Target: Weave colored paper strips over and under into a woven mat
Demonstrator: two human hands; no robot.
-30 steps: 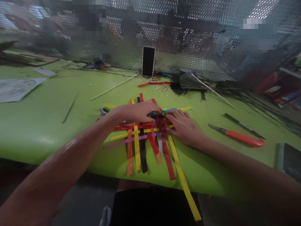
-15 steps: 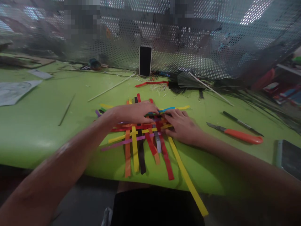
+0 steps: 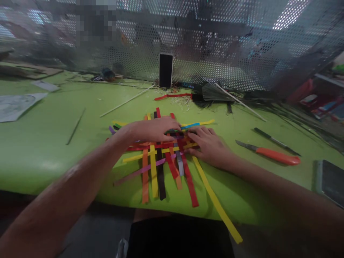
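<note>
A loose weave of coloured paper strips [image 3: 161, 161] lies on the green table [image 3: 48, 143], with red, orange, yellow, black and purple strips crossing. My left hand [image 3: 150, 129] lies flat over the upper part of the weave, fingers stretched toward the right. My right hand [image 3: 208, 145] rests palm down on the weave's right side, its fingertips meeting the left hand's near a blue strip [image 3: 190, 125]. A long yellow strip [image 3: 215, 200] runs out past the table's front edge.
An orange-handled knife [image 3: 271, 154] and a thin dark tool [image 3: 276, 141] lie to the right. A phone [image 3: 165, 70] stands against the perforated metal screen. A dark slab [image 3: 330, 181] sits at the right edge, paper [image 3: 16, 105] at far left, sticks and a dark bundle [image 3: 215, 95] behind.
Both hands stay pressed on the weave almost unmoved. The purple strip's left end and the long yellow strip have shifted slightly downward; the view has moved a little.
</note>
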